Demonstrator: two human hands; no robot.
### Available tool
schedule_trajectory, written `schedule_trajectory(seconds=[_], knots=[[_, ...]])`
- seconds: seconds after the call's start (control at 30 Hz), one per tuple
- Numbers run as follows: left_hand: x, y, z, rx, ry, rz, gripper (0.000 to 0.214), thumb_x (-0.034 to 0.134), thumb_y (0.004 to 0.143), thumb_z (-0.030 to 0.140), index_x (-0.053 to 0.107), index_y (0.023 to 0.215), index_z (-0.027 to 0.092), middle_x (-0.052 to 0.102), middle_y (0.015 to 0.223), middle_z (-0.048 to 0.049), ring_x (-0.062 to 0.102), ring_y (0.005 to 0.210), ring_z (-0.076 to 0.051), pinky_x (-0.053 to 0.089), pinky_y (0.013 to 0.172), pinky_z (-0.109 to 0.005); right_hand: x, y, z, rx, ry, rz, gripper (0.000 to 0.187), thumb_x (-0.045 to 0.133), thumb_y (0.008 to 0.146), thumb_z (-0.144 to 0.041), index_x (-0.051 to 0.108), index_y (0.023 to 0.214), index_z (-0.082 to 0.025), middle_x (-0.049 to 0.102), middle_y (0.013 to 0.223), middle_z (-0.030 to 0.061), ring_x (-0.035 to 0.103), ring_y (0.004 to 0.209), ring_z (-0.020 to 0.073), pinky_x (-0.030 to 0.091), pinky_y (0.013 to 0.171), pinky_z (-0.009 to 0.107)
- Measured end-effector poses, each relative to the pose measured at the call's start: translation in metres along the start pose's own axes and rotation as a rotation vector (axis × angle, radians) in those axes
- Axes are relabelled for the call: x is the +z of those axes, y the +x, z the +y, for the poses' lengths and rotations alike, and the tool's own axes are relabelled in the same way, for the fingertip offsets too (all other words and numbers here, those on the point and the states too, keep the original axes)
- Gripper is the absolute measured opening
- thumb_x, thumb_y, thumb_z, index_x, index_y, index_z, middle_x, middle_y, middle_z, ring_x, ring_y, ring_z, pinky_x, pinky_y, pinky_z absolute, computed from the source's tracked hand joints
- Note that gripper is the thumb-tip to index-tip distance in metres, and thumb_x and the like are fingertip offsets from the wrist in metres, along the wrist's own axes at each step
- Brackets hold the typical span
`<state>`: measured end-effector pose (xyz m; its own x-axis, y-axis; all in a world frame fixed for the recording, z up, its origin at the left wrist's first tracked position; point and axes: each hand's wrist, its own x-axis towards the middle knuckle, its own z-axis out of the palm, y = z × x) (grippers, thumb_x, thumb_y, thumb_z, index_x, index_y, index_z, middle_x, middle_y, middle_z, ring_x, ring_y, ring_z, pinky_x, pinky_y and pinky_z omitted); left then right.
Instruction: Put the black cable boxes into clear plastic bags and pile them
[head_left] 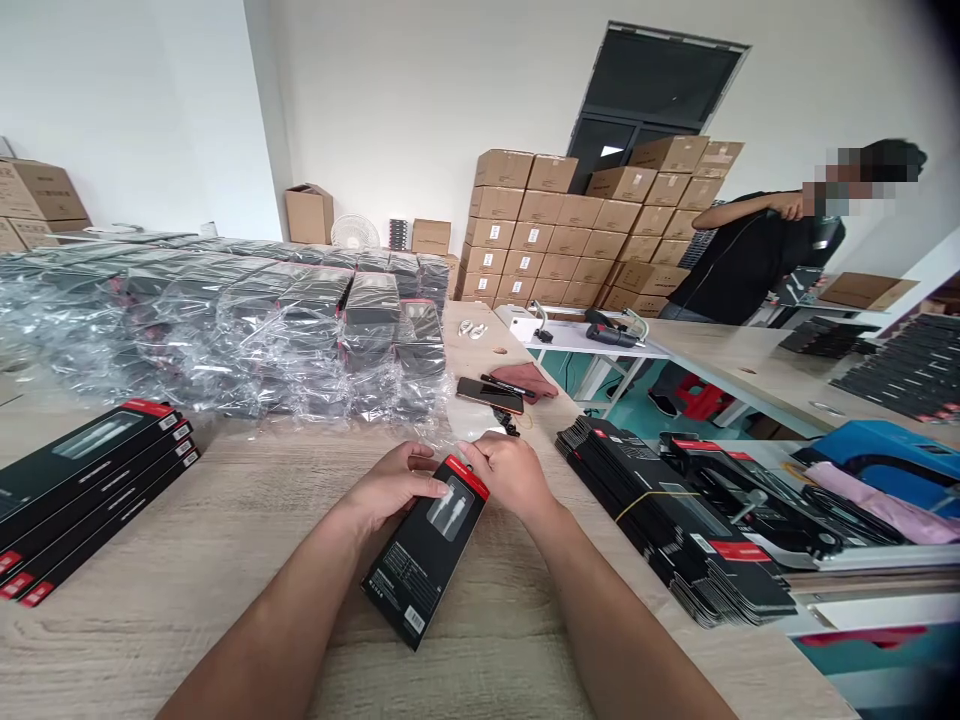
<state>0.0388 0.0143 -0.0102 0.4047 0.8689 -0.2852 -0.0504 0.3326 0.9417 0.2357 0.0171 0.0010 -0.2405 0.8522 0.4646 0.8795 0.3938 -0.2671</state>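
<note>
1. On the table (225,540), just nearer me than the phone (490,394), lies the box (424,560): black, with a red end towards the phone, a window and a barcode label.
2. Left hand (390,485): thumb on the face, fingers wrapped under the side edge, clamped on the box just below the red end.
3. Right hand (514,475): fingers curled together over the red end, pinching its corner. The fingertips are hidden, so I cannot tell what they press.
4. My reading of the step: the red end is being worked.
   - The left grip should hold the body flat on the table.
   - The right fingers should push square along the box's length.
   - A skewed push could crease the card or the window.
5. Counts, placed from the phone:
   - Box in hand: one.
   - Phone: one.
   - Pen (506,384): one, just beside the phone on one reddish cloth (529,378).
   - Stack (90,480) of like boxes, far left and nearer me: four, as best I can count.
   - Sleeves (667,520), flat and banded, right and nearer me: too many to count.
   - Bundles (262,320) in clear wrap, left: rows of them, no count possible.
   - Cartons (570,230), beyond: several dozen, partly hidden.
   - Fan (355,232), beyond and left: one.
   - Person (750,260), beyond and right: one, hands well apart from mine.
</note>
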Motion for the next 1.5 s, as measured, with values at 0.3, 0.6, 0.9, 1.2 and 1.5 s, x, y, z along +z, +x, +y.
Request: schedule_trajectory(seconds=[0.3,0.6,0.9,1.2,1.5], knots=[[0.0,0.004,0.0,0.075,-0.059,0.08,0.06,0.082,0.053,0.021,0.057,0.108,0.02,0.06,0.122,-0.0091,0.063,0.095,-0.024,0.049,0.074,-0.032,-0.003,0.001,-0.006,-0.031,-0.077,-0.038,0.043,0.042,0.094,-0.043,0.066,0.065,-0.022,0.062,0.068,0.0033,0.053,0.061,0.0138,0.03,0.057,0.026],[0.003,0.007,-0.002,0.182,0.043,0.126,0.052,0.076,0.065,0.024,0.065,0.115,0.019,0.07,0.104,-0.0075,0.066,0.078,-0.02,0.051,0.072,-0.032,0.002,0.0,-0.001,-0.045,-0.088,0.01,0.028,0.044,0.091,-0.027,0.068,0.077,-0.024,0.062,0.076,0.0032,0.056,0.064,0.015,0.033,0.058,0.026],[0.011,0.006,-0.002,0.182,0.025,0.177,0.038,0.069,0.068,0.017,0.068,0.106,0.018,0.072,0.096,-0.0053,0.065,0.071,-0.016,0.05,0.068,-0.028,0.011,0.001,0.018,0.353,0.142,0.127,0.015,0.056,0.077,-0.029,0.06,0.064,-0.022,0.063,0.057,-0.0013,0.056,0.052,0.0148,0.035,0.051,0.025],[0.008,0.01,-0.002,0.221,-0.027,0.145,0.04,0.068,0.07,0.022,0.067,0.11,0.017,0.071,0.098,-0.0069,0.065,0.078,-0.018,0.049,0.076,-0.031,0.008,0.002,0.024,0.482,0.602,-0.005,0.018,0.06,0.074,-0.038,0.056,0.074,-0.021,0.063,0.054,-0.0001,0.059,0.047,0.0161,0.042,0.045,0.025],[0.007,-0.001,0.003,0.108,0.053,0.062,0.042,0.069,0.068,0.021,0.067,0.11,0.017,0.072,0.094,-0.0063,0.065,0.075,-0.017,0.048,0.072,-0.028,0.006,0.003,0.026,0.433,0.631,-0.057,0.014,0.064,0.069,-0.03,0.057,0.07,-0.018,0.06,0.057,-0.002,0.055,0.048,0.0116,0.042,0.046,0.022]])
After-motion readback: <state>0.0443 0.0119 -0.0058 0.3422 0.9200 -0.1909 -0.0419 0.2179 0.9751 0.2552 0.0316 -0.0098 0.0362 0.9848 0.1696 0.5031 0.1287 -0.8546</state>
